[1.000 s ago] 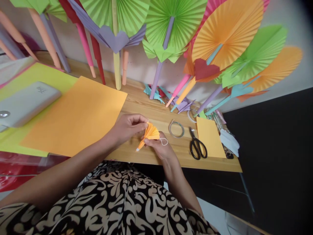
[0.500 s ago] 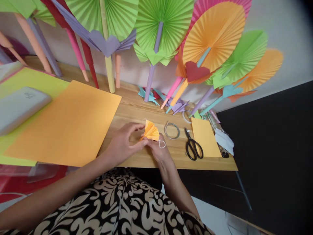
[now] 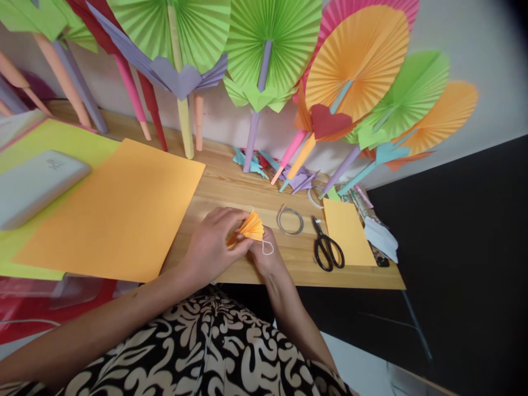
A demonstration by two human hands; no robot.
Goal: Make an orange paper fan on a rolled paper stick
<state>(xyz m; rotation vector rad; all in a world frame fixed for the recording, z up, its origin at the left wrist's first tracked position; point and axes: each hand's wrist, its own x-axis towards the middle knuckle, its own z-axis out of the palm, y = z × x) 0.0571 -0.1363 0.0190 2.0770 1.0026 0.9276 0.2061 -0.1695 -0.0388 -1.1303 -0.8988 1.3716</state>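
A small orange pleated paper fan (image 3: 252,226) is held between both hands, above the wooden table (image 3: 218,190). My left hand (image 3: 216,239) grips its left side, thumb and fingers closed around the folds. From the right and below, my right hand (image 3: 264,250) holds the fan's lower part; most of its fingers are hidden behind the paper and the left hand. A white string loop (image 3: 268,248) hangs from the fan over the right hand.
Right of the hands lie a tape ring (image 3: 290,220), black-handled scissors (image 3: 325,248) and a small orange sheet (image 3: 348,234). Large orange paper (image 3: 119,212) and a white power bank (image 3: 43,187) are at left. Big paper fans on rolled handles, including a green one (image 3: 274,44), line the wall.
The fan has tilted and its pleats look narrower, more drawn together. My left hand's fingers have closed in around it. The string loop has shifted slightly left and down.
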